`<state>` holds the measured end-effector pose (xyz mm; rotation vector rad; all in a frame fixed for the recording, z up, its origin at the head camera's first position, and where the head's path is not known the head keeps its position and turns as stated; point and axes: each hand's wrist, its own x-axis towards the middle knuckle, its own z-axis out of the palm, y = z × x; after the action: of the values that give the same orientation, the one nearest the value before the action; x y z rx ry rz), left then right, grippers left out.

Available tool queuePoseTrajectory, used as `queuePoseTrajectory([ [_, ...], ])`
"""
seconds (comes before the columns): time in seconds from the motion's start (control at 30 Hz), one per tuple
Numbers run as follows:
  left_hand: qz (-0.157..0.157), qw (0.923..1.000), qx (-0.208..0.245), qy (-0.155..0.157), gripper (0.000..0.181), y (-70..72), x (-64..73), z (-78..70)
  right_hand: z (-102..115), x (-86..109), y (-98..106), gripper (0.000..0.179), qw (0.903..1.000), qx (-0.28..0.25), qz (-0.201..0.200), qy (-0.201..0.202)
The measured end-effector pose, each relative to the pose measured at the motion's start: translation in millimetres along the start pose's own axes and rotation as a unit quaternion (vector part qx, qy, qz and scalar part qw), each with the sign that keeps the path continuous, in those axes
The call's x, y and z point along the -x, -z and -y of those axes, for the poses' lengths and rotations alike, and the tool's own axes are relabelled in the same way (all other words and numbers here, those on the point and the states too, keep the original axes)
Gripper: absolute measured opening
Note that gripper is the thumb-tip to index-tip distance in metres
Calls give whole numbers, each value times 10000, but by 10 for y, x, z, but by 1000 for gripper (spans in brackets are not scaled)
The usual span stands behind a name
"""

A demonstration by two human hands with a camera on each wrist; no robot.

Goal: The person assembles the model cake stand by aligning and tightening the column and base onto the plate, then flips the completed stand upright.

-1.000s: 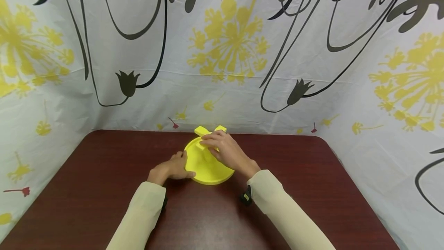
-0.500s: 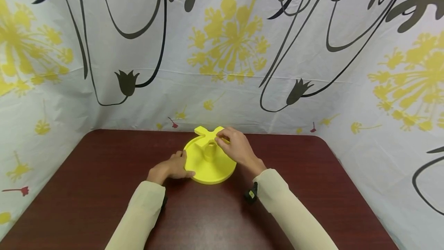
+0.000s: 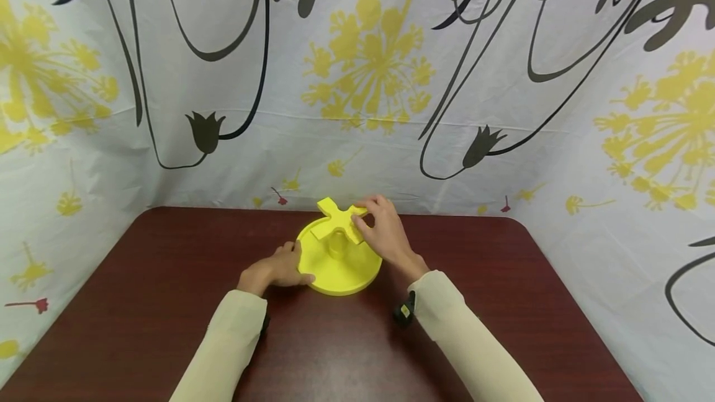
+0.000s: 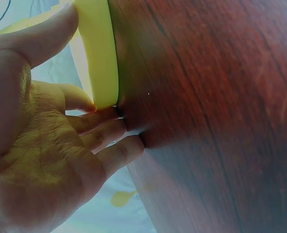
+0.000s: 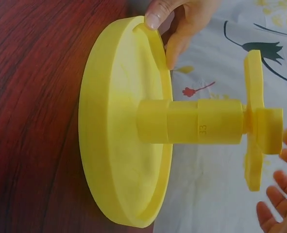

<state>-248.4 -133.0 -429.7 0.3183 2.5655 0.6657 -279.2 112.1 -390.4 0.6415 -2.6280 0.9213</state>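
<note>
A yellow plastic piece stands on the table: a round, raised-rim base with a thick central post, marked with small digits, and a four-armed cross on top. My left hand holds the base at its left side. In the left wrist view its thumb lies over the rim while several fingers reach along the tabletop beside it. At the cross's right side, my right hand has its fingertips against one arm. From the right wrist, its other fingers show spread apart from the cross.
The dark red wood table ends close behind the base. A white cloth printed with yellow and grey flowers hangs around its back and sides. Dark wrist devices show below the pale sleeves.
The cross has turned, its arms now pointing in other directions. My right hand drew back rightward off the cross's middle, then moved slightly up at its right side. The left hand has stayed put.
</note>
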Motion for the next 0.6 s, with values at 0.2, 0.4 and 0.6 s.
queuePoseTrajectory([
  [0.2, -1, 10000, 5, 20, 97, -4, -3, -5, -75, -10, 11, 45, 9960, -488, 724, -197],
  [0.4, 22, 10000, 56, -6, 96, -5, 2, -3, -130, -14, 14, 38, 9954, -699, 572, -315],
  [0.6, 40, 10000, 68, -19, 96, 0, 6, -3, -154, -11, 23, 30, 9963, -680, 365, -375],
])
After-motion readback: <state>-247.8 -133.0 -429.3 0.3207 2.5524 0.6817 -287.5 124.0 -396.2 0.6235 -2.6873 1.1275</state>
